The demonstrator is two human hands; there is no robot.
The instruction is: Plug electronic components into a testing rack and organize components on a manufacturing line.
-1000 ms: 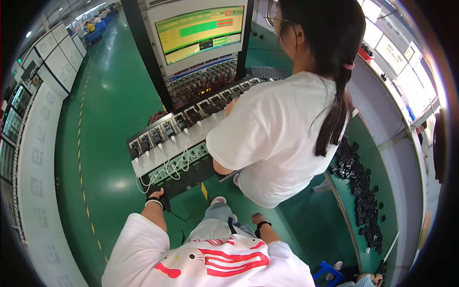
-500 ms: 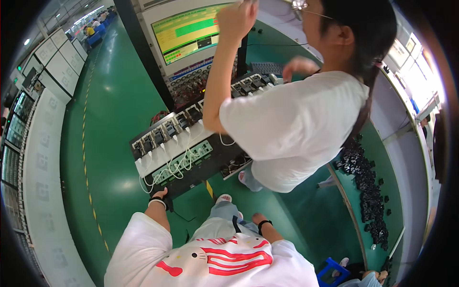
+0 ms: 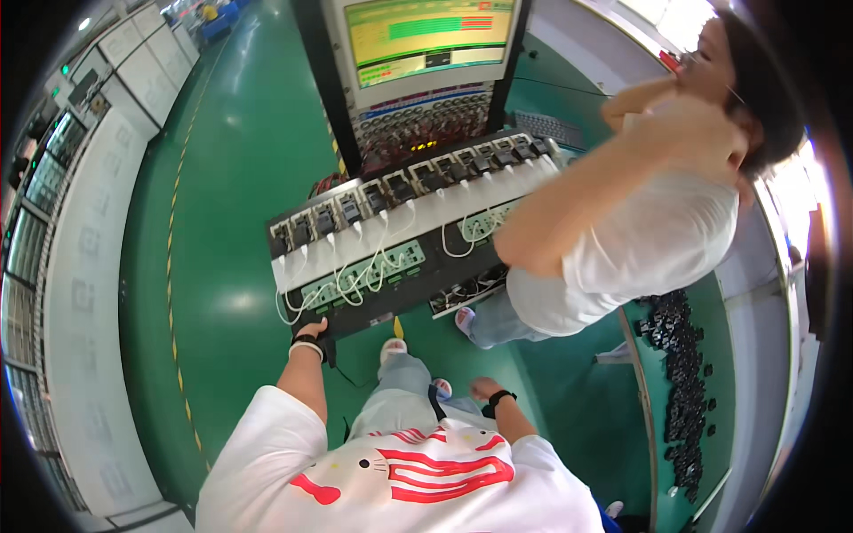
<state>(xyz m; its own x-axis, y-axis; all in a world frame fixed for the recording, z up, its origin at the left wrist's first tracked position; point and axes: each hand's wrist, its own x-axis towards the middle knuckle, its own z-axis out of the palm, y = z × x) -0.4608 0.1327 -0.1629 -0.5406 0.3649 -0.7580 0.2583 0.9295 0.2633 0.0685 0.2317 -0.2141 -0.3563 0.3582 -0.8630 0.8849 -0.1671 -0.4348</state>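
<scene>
My left hand [image 3: 313,330] grips the near left corner of a long dark test bench [image 3: 382,313], its thumb on top and the other fingers hidden below the edge. Along the bench's back runs a row of black plug-in adapters [image 3: 350,210] seated in holders. White cables [image 3: 384,233] run from them to green socket strips [image 3: 404,256] nearer me. My right hand [image 3: 486,388] hangs low beside my leg, apart from the bench. Seen from above, its fingers are mostly hidden.
A monitor [image 3: 431,40] stands in a dark rack behind the bench, a keyboard [image 3: 549,131] to its right. At the bench's right stands a co-worker [image 3: 657,231] with raised arms. Many small black parts [image 3: 684,382] lie on the far right. White cabinets [image 3: 89,293] line the left.
The view has shifted, so bench and monitor sit farther right in the picture. The co-worker has leaned right, the raised arm leaving the screen. My left hand stays at the bench corner.
</scene>
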